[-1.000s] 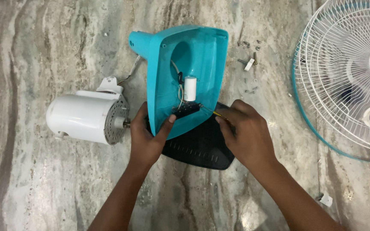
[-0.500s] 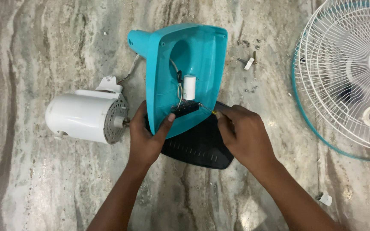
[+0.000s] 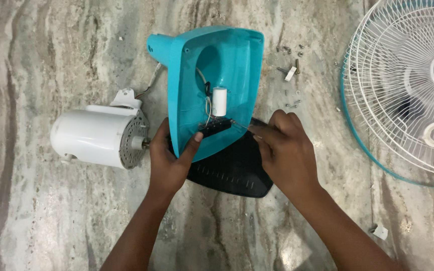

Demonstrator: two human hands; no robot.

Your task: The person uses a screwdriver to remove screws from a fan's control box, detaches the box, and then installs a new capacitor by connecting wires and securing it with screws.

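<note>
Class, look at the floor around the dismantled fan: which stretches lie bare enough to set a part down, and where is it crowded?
Bare marble floor lies left of and below the white motor, also between the forearms and beneath the fan guard. Crowded: loose screws lie between the teal housing and guard; the left hand and right hand hem in the black cover.

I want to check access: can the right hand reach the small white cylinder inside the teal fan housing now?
Probably yes. The right hand sits at the open side of the teal fan housing, and the white cylinder lies exposed just above its tool tip, with only thin wires nearby.
</note>
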